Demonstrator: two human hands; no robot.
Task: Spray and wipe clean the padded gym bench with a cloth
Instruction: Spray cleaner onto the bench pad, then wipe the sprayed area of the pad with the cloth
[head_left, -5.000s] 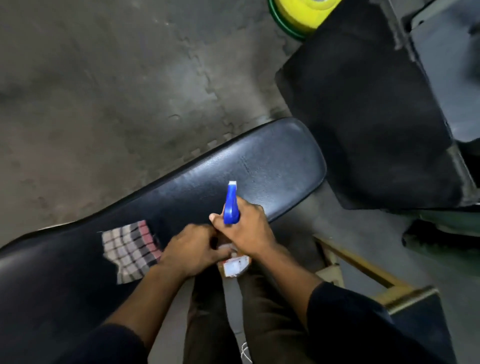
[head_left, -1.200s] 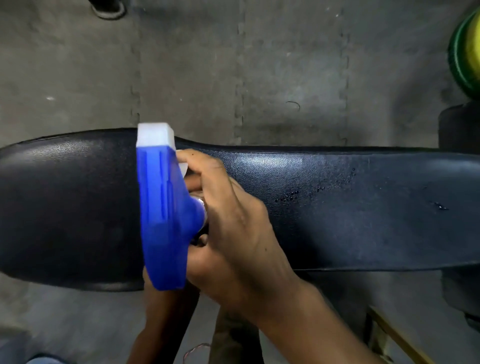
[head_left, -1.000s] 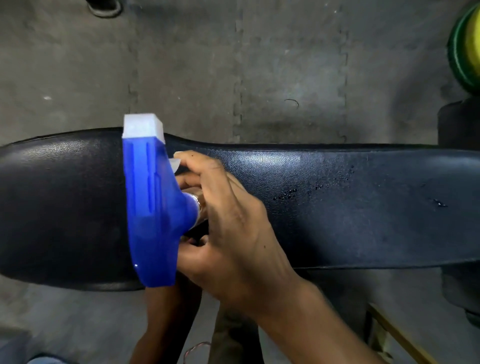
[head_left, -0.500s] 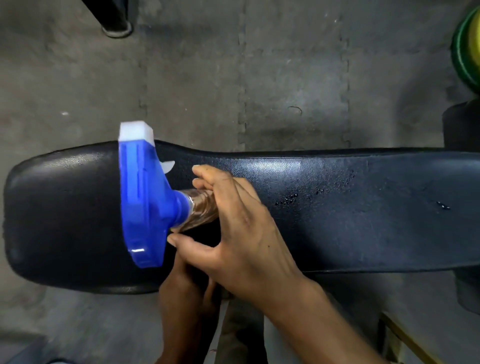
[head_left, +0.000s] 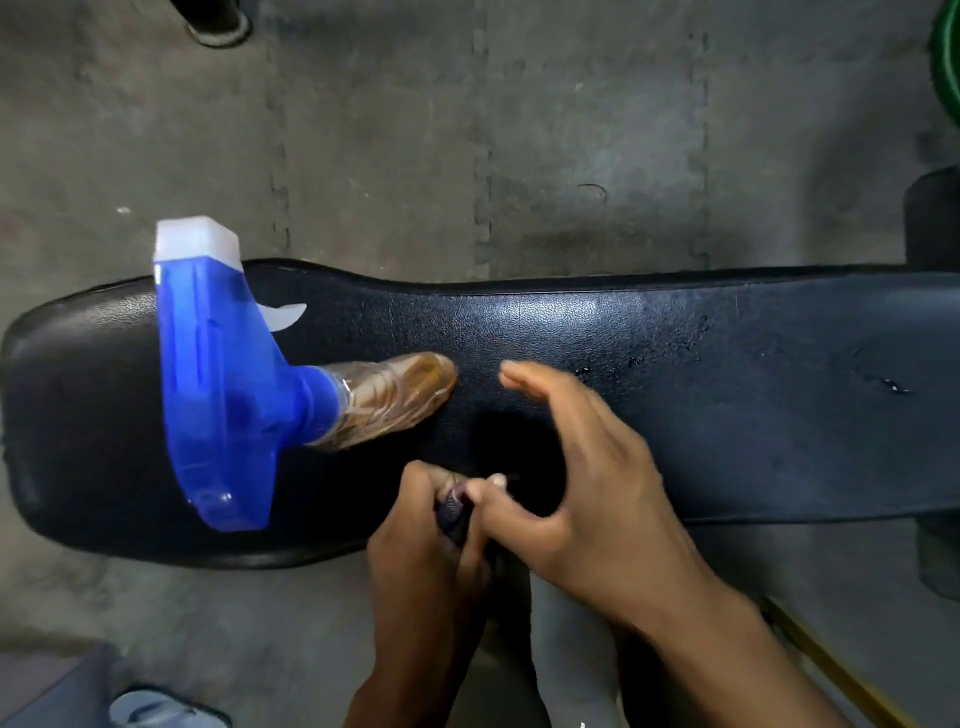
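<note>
Item: spray bottle (head_left: 291, 379), blue trigger head, clear body of amber liquid. Half a second ago the right hand was wrapped round its neck; now it stands on its own base on the padded bench (head_left: 727, 405), toward the wider left end, and nobody holds it. Judged meaning: spraying is finished for this pass and wiping comes next.

Item: right hand (head_left: 587, 478). Fingers spread wide and empty, curled as if just let go, fingertips (head_left: 511, 371) a short gap to the right of the bottle's base, not touching it.

Item: left hand (head_left: 421, 540). Fingers closed round a small dark bunch at the bench's near edge, most likely the cloth (head_left: 453, 512) (only a folded corner shows between thumb and knuckles, so the pattern cannot be read). It sits just beside the right thumb.

Item: droplets (head_left: 636, 361), scattered on the black vinyl to the right of the hands, with a further fleck toward the far right. They lie well apart from the cloth, unwiped.

Item: floor mats (head_left: 467, 130), grey, interlocking, behind the bench.
</note>
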